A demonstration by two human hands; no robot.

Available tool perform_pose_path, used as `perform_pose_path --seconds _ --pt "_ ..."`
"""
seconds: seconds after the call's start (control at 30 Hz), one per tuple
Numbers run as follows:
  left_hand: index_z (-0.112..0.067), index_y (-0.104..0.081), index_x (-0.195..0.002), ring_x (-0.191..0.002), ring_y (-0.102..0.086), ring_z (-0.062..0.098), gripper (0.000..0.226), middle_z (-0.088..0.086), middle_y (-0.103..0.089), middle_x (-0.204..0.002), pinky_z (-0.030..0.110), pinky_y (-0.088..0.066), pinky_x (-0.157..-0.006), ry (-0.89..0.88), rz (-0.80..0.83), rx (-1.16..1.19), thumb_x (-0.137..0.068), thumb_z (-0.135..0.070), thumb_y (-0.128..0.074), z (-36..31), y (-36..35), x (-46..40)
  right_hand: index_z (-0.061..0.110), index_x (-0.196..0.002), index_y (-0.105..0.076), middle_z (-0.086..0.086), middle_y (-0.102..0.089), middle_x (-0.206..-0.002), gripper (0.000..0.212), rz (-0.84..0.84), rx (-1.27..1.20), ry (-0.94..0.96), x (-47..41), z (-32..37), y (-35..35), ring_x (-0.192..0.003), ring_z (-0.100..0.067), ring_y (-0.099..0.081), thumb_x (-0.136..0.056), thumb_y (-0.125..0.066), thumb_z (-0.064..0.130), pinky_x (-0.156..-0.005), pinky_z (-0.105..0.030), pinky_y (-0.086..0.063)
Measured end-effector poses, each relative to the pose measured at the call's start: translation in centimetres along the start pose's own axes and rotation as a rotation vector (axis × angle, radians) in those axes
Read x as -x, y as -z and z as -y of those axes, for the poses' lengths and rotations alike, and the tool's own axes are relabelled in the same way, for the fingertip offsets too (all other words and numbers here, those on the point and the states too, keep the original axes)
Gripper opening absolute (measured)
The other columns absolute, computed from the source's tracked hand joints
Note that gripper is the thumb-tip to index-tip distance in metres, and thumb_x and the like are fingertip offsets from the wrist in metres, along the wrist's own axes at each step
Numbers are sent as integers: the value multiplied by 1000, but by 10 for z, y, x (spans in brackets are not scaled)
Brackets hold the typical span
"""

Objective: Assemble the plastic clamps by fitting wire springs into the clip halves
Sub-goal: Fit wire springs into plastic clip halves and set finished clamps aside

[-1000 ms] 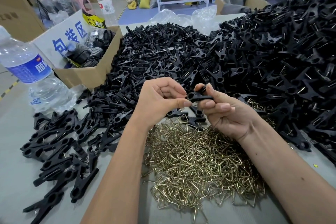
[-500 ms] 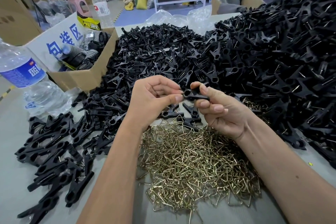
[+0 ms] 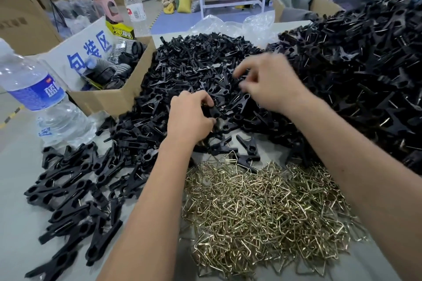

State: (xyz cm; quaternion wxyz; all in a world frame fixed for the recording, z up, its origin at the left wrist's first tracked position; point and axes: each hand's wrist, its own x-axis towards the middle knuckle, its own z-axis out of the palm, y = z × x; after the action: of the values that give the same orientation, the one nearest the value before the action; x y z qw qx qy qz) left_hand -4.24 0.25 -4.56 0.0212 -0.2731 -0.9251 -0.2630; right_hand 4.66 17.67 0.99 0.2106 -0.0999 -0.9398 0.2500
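Note:
My left hand (image 3: pixel 189 118) is closed on a black clip half (image 3: pixel 214 110) at the near edge of the middle heap of black clip halves (image 3: pixel 194 64). My right hand (image 3: pixel 271 82) hovers over that heap, farther back and to the right. It is blurred, its fingers are apart and curled downward, and nothing shows between them. A pile of brass-coloured wire springs (image 3: pixel 262 207) lies on the table under my forearms. Black clamps (image 3: pixel 68 189) lie in a loose group at the left front.
A much larger heap of black clamps (image 3: pixel 365 75) fills the right side. A water bottle (image 3: pixel 41 102) stands at the left, with an open cardboard box (image 3: pixel 109 98) of dark parts behind it. Clear plastic bags (image 3: pixel 228 25) lie at the back.
My hands, which held one black piece together above the springs, have parted. The right hand has reached back over the clip heap. The left hand has moved forward, still gripping a black piece.

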Motion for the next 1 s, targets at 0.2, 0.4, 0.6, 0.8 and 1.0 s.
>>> perform_pose_path --seconds 0.2,0.4,0.6,0.8,1.0 --pt "-25 -56 -95 -99 -58 26 33 -2 -64 -98 39 -52 -75 62 -55 25 -73 -7 -73 1 0 -8 17 -124 -61 -9 -66 -113 39 279 484 141 -8 14 -58 -114 -33 -58 -89 -77 25 -87 -44 -56" --pt "-21 -59 -95 -84 -61 23 25 -4 -66 -85 34 -48 -65 171 -250 58 -78 -2 -65 20 9 -13 22 -106 -65 -4 -62 -98 27 252 282 86 -14 0 -61 -94 -31 -63 -86 -77 9 -84 -43 -56" --pt "-19 -55 -107 -86 -58 29 37 6 -65 -96 40 -46 -67 302 -371 53 -83 9 -56 28 21 -25 15 -97 -72 3 -74 -81 3 69 3 25 -19 -7 -49 -77 -9 -67 -96 -70 14 -86 -26 -54" --pt "-23 -66 -94 -105 -57 29 34 5 -64 -103 39 -50 -89 88 -284 24 -73 3 -60 23 21 -25 15 -100 -68 5 -74 -81 9 -6 -188 -93 -20 -5 -43 -76 -5 -65 -102 -60 14 -70 -13 -45" --pt "-34 -70 -114 -121 -37 30 35 3 -53 -115 33 -36 -97 -146 98 -143 -81 -26 -77 13 4 -24 16 -117 -71 -3 -74 -86 21 -16 -167 -128 -20 -5 -45 -72 -9 -62 -104 -55 12 -67 -14 -46"
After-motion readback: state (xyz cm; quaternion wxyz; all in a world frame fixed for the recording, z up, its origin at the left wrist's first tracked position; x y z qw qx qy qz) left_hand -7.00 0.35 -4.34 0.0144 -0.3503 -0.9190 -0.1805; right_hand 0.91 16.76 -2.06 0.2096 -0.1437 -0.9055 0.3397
